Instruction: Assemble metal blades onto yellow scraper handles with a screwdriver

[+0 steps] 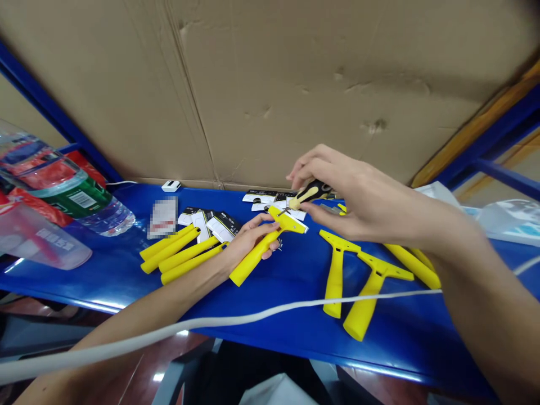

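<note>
My left hand [250, 241] is closed around a yellow scraper [258, 256], its handle slanting down to the left and its wide head up. Gripped in my right hand [341, 188] is a screwdriver [307, 194] with a black and cream handle. Its tip meets the scraper head, at or very near a screw spot; the exact contact is too small to tell. To the right lie two more yellow scraper bodies [335, 273], heads up. Several yellow handles [179, 256] with black-and-white cards [223, 226] lie beyond my left forearm.
A large water bottle [80, 194] and a translucent cup [50, 239] stand at the left of the blue table [291, 320]. A white cable [236, 320] crosses in front of me. Cardboard [270, 84] rises behind. More yellow handles [411, 264] lie by my right forearm.
</note>
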Motion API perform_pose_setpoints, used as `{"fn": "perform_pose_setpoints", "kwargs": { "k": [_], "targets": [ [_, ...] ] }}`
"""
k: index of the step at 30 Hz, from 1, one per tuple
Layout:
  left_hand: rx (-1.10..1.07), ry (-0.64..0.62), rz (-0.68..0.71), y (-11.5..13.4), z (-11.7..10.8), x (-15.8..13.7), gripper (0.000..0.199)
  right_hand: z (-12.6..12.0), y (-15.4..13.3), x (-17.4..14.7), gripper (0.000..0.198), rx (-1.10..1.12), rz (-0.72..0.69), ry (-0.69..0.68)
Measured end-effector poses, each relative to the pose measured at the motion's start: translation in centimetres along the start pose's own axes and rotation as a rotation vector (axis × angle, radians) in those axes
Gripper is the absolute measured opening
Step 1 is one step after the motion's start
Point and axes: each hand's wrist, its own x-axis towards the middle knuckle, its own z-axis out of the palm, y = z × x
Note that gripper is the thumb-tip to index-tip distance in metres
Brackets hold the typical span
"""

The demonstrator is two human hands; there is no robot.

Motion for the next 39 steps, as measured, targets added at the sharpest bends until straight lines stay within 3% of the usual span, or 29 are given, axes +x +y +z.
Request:
{"fn": "perform_pose_setpoints", "kwargs": {
  "k": [7,13,18,25,29,35,39],
  "targets": [
    [0.047,-0.011,-0.011,0.1,0.5,-0.4,0.045,-0.4,0.2,0.1,0.015,-0.004,0.054,0.065],
    [0.043,0.028,0.028,0.4,0.6,-0.5,0.044,-0.6,0.4,-0.1,0.015,0.103,-0.003,-0.015],
    [0.042,0.046,0.036,0.4,0.5,-0.4,0.046,0.1,1.2,0.0,0.015,0.012,0.025,0.083],
    [0.039,0.06,0.032,0.6,0.7,-0.3,0.047,0.2,1.6,0.0,0.012,0.098,-0.077,0.105],
    [0.05,0.07,0.028,0.4,0.7,-0.4,0.047,0.6,1.8,0.1,0.015,0.054,-0.045,0.133],
    [0.03,0.075,0.06,0.3,0.6,-0.3,0.046,0.7,2.0,-0.1,0.014,0.176,-0.001,0.138],
    [-0.024,0.088,0.08,0.7,0.5,-0.2,0.049,1.4,1.9,0.1,0.017,0.086,0.013,0.212]
  ]
}}
